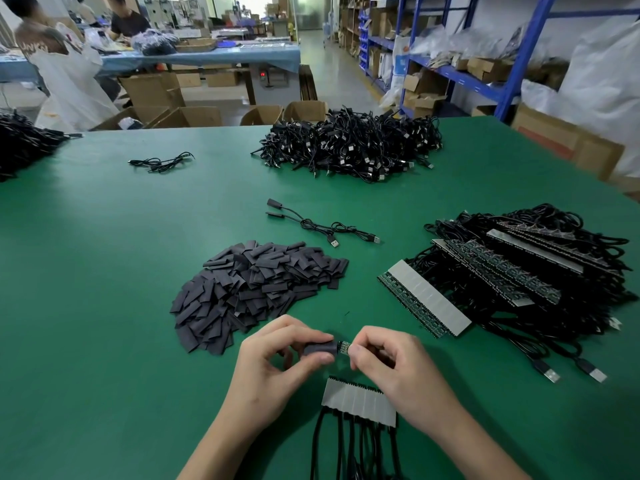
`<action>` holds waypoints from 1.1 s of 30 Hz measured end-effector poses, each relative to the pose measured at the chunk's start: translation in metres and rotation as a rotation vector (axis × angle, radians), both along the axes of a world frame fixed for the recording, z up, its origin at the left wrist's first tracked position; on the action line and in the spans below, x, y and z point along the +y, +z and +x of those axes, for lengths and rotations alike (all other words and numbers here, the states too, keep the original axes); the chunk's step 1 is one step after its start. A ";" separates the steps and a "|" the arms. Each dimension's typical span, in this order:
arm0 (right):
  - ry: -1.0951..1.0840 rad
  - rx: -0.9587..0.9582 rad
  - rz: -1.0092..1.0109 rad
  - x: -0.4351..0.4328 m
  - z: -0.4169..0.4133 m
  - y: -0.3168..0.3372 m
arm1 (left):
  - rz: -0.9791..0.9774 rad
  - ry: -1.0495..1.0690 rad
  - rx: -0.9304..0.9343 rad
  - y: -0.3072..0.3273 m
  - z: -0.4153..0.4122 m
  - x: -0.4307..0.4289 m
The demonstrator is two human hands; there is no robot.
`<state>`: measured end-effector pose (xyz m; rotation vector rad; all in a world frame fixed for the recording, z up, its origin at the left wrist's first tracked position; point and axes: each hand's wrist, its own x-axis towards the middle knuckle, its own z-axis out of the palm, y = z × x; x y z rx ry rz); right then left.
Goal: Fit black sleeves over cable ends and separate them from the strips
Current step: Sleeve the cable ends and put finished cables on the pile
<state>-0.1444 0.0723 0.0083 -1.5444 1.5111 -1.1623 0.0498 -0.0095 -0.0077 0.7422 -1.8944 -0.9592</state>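
My left hand (277, 358) pinches a black sleeve (320, 348) between thumb and fingers. My right hand (388, 358) pinches a small cable-end board (343, 347), whose tip pokes out of the sleeve's right end. Just below the hands lies a grey strip (360, 400) with several black cables attached and running toward me. A heap of loose black sleeves (256, 292) lies on the green table just beyond my left hand.
A stack of strips with cables (512, 282) fills the right side. Two sleeved cables (318, 225) lie mid-table, a big pile of black cables (349, 147) lies farther back, and another pile (24, 143) sits at the far left. Shelves, boxes and people stand beyond the green table (104, 271).
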 end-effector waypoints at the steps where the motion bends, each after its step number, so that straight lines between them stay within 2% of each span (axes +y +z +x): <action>1: 0.000 0.005 -0.003 0.000 0.000 0.000 | 0.001 0.001 -0.001 0.000 0.000 0.000; 13: -0.021 0.094 -0.031 0.000 0.001 -0.003 | -0.033 0.022 -0.055 0.001 0.001 0.000; 24: -0.008 0.157 0.055 -0.001 0.001 -0.005 | -0.069 0.015 -0.150 0.000 0.005 -0.002; 33: -0.039 0.304 0.055 0.000 -0.001 -0.007 | -0.080 -0.031 -0.233 0.002 0.007 -0.003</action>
